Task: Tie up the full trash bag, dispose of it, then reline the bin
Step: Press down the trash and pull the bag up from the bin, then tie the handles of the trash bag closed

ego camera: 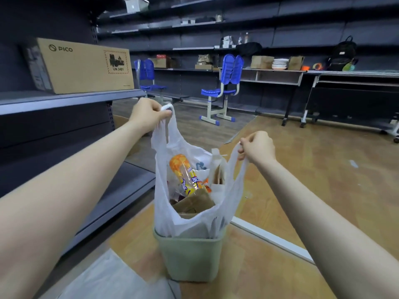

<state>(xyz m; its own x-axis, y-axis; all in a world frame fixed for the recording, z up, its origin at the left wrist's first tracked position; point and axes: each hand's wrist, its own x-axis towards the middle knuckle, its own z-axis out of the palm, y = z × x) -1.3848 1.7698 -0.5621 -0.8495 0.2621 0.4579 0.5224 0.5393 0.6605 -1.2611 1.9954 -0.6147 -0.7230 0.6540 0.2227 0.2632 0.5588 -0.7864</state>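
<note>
A white plastic trash bag (pixel 164 203) stands in a small pale green bin (pixel 190 257) on the wooden floor. Its mouth gapes, showing an orange and yellow snack wrapper (pixel 183 171), brown paper and other rubbish. My left hand (pixel 149 115) grips the bag's left handle loop and holds it up high. My right hand (pixel 257 147) pinches the right handle, lower and off to the right. Both handles are pulled taut and apart above the bin.
A flat white bag (pixel 112 279) lies on the floor at the lower left. Dark metal shelving (pixel 64 100) runs along the left, with a PICO cardboard box (pixel 82 65) on it. Two blue chairs (pixel 224 83) and desks (pixel 323 76) stand farther back.
</note>
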